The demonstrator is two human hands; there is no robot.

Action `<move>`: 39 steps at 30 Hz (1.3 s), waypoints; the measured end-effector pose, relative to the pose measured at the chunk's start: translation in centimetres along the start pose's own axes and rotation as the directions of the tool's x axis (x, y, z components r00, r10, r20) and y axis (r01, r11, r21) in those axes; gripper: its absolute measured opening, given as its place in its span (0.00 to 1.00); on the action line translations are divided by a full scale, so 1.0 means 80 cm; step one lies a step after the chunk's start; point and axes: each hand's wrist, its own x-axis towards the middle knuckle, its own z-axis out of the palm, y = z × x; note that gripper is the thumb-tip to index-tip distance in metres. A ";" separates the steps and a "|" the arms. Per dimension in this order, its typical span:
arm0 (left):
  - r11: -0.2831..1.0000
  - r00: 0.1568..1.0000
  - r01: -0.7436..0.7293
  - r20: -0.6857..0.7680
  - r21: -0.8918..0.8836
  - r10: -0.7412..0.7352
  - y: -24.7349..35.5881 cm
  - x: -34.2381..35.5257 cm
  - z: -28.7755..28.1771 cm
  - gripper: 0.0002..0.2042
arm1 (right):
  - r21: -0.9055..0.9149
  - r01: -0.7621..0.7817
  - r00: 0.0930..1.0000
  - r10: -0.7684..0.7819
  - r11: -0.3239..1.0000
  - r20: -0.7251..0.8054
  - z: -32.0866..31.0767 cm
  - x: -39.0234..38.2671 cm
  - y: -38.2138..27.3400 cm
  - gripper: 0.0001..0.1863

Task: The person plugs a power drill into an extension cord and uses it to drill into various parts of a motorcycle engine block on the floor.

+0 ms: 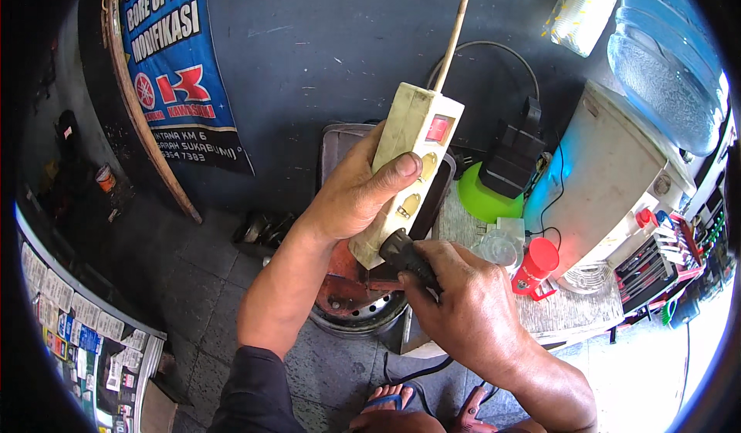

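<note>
My left hand (356, 190) is wrapped round a cream power strip (403, 113), its thumb lying across the front beside a socket. The strip is tilted, with a red switch (437, 129) near its upper end and a pale cable (457, 28) rising from the top. My right hand (467, 294) grips a black plug (407, 255). The plug's head sits against the lowest socket of the strip; its pins are out of sight, so how deep it is in cannot be told.
At right, a low wooden table (575, 313) bears a red cup (536, 267), a clear cup (498, 249), and a water dispenser (594, 186) with a blue bottle (660, 62). A black adapter (511, 155) stands behind. Below the strip lies a metal wheel rim (363, 317). A glass display case (93, 340) is at left.
</note>
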 end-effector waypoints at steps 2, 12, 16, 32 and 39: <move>0.999 0.999 -0.032 0.001 0.010 0.032 0.001 0.000 0.004 0.36 | -0.008 -0.008 1.000 0.008 1.000 -0.009 0.000 -0.001 -0.001 0.13; 1.000 1.000 0.010 -0.026 0.016 -0.009 0.003 -0.011 -0.010 0.37 | -0.017 -0.004 0.996 0.002 1.000 -0.088 0.023 -0.010 -0.003 0.18; 1.000 0.999 -0.001 -0.032 -0.008 0.001 0.000 -0.012 -0.011 0.35 | -0.060 0.038 0.993 -0.044 0.997 -0.105 0.027 -0.014 -0.003 0.15; 0.995 0.997 0.002 0.077 -0.101 0.006 -0.003 -0.023 -0.028 0.34 | 0.080 0.036 0.982 -0.020 0.996 -0.187 0.048 -0.019 -0.004 0.20; 0.938 0.974 0.206 0.150 -0.278 -0.170 -0.020 -0.030 -0.005 0.46 | 0.083 0.027 0.959 -0.003 0.996 -0.283 0.059 -0.025 0.023 0.17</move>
